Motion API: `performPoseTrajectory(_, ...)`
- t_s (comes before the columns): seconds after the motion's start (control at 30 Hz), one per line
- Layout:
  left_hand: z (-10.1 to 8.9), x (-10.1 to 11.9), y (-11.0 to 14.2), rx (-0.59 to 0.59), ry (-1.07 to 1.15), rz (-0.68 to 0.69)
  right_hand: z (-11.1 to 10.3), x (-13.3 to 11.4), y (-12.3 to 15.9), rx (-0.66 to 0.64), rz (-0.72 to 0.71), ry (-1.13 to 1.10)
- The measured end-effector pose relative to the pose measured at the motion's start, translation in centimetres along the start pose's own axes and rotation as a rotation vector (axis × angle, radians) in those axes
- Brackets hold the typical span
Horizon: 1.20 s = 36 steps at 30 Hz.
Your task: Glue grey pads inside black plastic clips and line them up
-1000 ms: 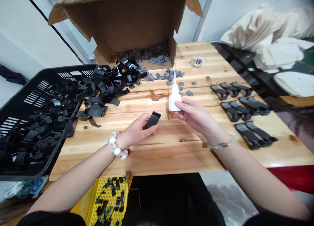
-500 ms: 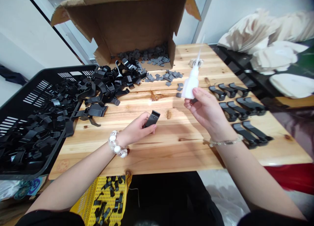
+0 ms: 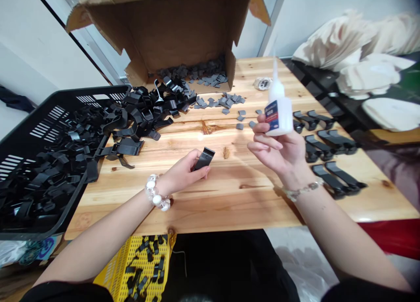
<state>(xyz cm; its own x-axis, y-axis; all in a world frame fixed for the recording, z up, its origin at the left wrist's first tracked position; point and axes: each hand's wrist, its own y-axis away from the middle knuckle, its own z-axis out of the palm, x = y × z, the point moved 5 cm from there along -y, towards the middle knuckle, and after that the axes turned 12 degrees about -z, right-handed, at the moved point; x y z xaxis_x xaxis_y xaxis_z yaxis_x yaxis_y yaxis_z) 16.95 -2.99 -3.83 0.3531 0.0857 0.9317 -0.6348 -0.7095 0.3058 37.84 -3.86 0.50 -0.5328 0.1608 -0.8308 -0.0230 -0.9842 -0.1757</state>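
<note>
A black clip-like part (image 3: 204, 159) is gripped between the thumb and fingers of my left hand (image 3: 183, 171), low over the middle of the table. In my right hand (image 3: 284, 151) I hold a white glue bottle (image 3: 284, 116) upright, its long thin nozzle pointing up and a blue and red label facing left. Small grey pads (image 3: 227, 102) lie scattered on the wood beyond my hands. To the right of the bottle, several black clip parts (image 3: 334, 179) lie in rows, a few partly hidden behind my right hand and the bottle.
A black basket (image 3: 59, 230) heaped with black parts stands at the left, spilling onto the table (image 3: 203, 214). An open cardboard box (image 3: 183, 31) with grey pads sits at the back. A yellow basket (image 3: 113, 267) is below the front edge. A clear round object (image 3: 262, 83) lies behind the bottle.
The glue bottle has moved right and turned from tilted to nearly upright, so its label now shows. My right hand has rolled palm up. My left hand holds almost still.
</note>
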Motion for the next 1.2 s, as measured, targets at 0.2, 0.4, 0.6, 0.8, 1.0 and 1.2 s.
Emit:
performPoseTrajectory(0.2,0.0,-0.1,0.1,0.005,-0.012,-0.024,0.2,-0.1,0.5,-0.064,-0.002,0.045)
performPoseTrajectory(0.4,-0.1,-0.1,0.1,0.012,-0.010,-0.016,-0.2,-0.1,0.5,0.000,0.006,0.156)
performPoseTrajectory(0.6,0.0,0.0,0.0,0.014,0.002,-0.015,0.0,-0.2,0.5,-0.019,-0.004,0.071)
performPoseTrajectory(0.8,-0.1,-0.1,0.0,0.015,-0.008,-0.006,1.2,0.1,0.4,-0.109,0.000,0.033)
performPoseTrajectory(1.0,-0.1,0.3,0.1,0.026,0.067,0.031,1.6,1.2,0.3,-0.146,-0.001,0.077)
performPoseTrajectory(1.2,-0.9,1.3,0.9,0.152,0.388,0.106,3.5,5.3,1.8,-0.370,0.303,0.006)
